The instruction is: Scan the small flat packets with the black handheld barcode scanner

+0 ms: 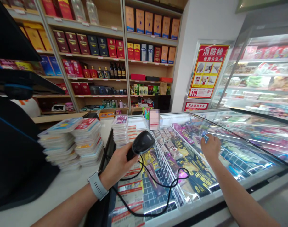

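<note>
My left hand (119, 162), with a pale watch on its wrist, is wrapped around the handle of a black barcode scanner (144, 142). The scanner's black cable (168, 186) loops over the glass lid of a chest freezer (155, 217). Over the freezer's right half, my right hand (211, 146) has its fingers bent together. A small bluish piece (206, 137) shows at the fingertips; its kind is too small to make out. Under the glass, wrapped ice creams (173, 148) lie in white wire baskets (161, 156).
Stacks of flat plastic-cased cards (87, 142) stand on the counter (51, 195) at left, beside a dark monitor (14, 126). A smaller stack (120, 126) and a small box (154, 119) sit on the freezer. Shelves of boxed bottles (94, 44) line the back; a lit display fridge (264, 72) is at right.
</note>
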`<state>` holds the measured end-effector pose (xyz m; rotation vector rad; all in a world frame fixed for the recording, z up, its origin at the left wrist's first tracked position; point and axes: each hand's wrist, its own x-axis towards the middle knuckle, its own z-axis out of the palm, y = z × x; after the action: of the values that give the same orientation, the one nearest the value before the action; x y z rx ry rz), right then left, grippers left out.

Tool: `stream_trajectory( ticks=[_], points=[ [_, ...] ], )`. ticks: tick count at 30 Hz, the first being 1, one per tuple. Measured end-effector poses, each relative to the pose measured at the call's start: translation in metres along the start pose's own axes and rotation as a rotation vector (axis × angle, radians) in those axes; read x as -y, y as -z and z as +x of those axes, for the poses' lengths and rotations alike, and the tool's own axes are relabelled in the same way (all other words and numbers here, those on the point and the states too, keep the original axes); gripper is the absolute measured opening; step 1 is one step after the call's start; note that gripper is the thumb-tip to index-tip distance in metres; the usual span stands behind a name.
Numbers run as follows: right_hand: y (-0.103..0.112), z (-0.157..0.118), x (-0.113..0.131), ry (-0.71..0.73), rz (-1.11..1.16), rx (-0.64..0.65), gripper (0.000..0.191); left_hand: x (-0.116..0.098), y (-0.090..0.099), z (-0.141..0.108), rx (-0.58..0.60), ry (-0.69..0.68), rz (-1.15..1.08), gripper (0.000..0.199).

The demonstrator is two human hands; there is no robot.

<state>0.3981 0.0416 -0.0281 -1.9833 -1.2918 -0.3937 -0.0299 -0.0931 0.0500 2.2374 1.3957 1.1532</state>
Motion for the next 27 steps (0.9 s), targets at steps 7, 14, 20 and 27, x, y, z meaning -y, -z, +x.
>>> stream_trajectory(
  ticks=[7, 14, 20, 27],
  points=[
    [-0.008, -0.009, 0.076, 0.522, 0.272, 0.155, 0.05, 0.002, -0.001, -0.002, -0.022, -0.02, -0.025, 0.033],
    [0.0, -0.037, 0.172, 0.931, 0.498, 0.235, 0.071, 0.003, -0.003, -0.002, -0.029, -0.015, -0.081, 0.039],
    [0.007, -0.041, 0.23, 1.113, 0.652, 0.266, 0.076, 0.004, -0.003, -0.003, -0.05, -0.029, -0.095, 0.037],
    [-0.014, -0.036, 0.3, 1.264, 0.675, 0.221, 0.079, 0.003, -0.002, -0.002, -0.071, -0.017, -0.106, 0.032]
  ],
)
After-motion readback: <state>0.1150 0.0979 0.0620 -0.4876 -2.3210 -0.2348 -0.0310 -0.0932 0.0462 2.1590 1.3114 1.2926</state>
